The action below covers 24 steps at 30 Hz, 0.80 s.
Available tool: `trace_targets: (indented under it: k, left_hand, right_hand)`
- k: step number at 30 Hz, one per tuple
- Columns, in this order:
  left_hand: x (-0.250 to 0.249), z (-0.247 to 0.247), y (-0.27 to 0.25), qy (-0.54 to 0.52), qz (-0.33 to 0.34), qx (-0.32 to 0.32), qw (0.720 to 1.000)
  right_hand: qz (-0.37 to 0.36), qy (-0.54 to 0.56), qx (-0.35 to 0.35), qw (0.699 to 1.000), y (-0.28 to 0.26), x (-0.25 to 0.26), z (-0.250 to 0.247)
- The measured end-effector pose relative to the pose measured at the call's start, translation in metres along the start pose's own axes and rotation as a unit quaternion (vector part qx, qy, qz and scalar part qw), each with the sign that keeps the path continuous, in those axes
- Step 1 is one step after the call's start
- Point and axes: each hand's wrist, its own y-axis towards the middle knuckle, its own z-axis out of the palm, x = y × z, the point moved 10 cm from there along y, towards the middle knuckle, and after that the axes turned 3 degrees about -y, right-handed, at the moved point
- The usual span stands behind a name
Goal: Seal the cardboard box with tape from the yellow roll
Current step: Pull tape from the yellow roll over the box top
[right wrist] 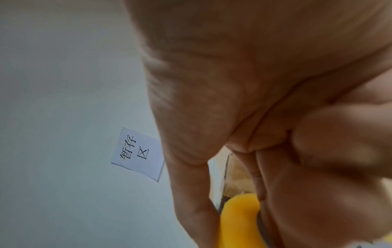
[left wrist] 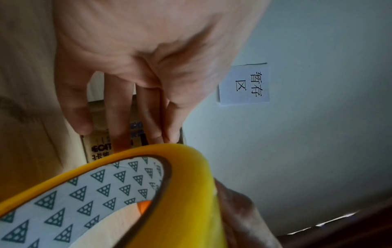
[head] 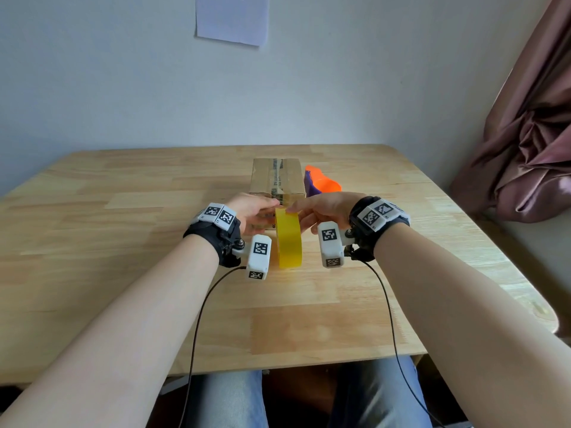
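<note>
In the head view, the roll (head: pixel 289 240) is standing on edge on the table (head: pixel 123 211), just near of the box (head: pixel 277 180), with the left hand (head: pixel 251 211) and right hand (head: pixel 324 208) meeting at its top, fingertips pinching at the upper rim, while an orange and purple thing (head: pixel 323 182) is lying right of the box. In the left wrist view, the left hand's fingers (left wrist: pixel 118 117) are reaching straight down to the roll's (left wrist: pixel 191 167) top edge, thumb closing against them, the box (left wrist: pixel 99 151) showing behind. In the right wrist view, the right hand (right wrist: pixel 254 100) is curling over the roll (right wrist: pixel 239 218), finger and thumb on either side of its rim, and a paper (right wrist: pixel 137 153) is hanging on the wall.
</note>
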Motion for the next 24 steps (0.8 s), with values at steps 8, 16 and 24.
trace_targets:
  k: [8, 16, 24]
  left_hand:
    - [-0.005, 0.002, -0.007, 0.003, 0.016, -0.013, 1.000]
    - [-0.005, 0.015, -0.006, -0.014, 0.016, -0.011, 1.000]
    - [-0.005, 0.022, -0.006, -0.025, 0.013, -0.019, 0.999]
  right_hand:
    - [-0.011, 0.011, -0.021, 1.000, 0.002, -0.002, -0.008]
    - [0.010, 0.019, -0.038, 0.999, -0.012, -0.013, -0.022]
    - [0.014, 0.017, -0.036, 0.999, -0.031, -0.016, -0.028]
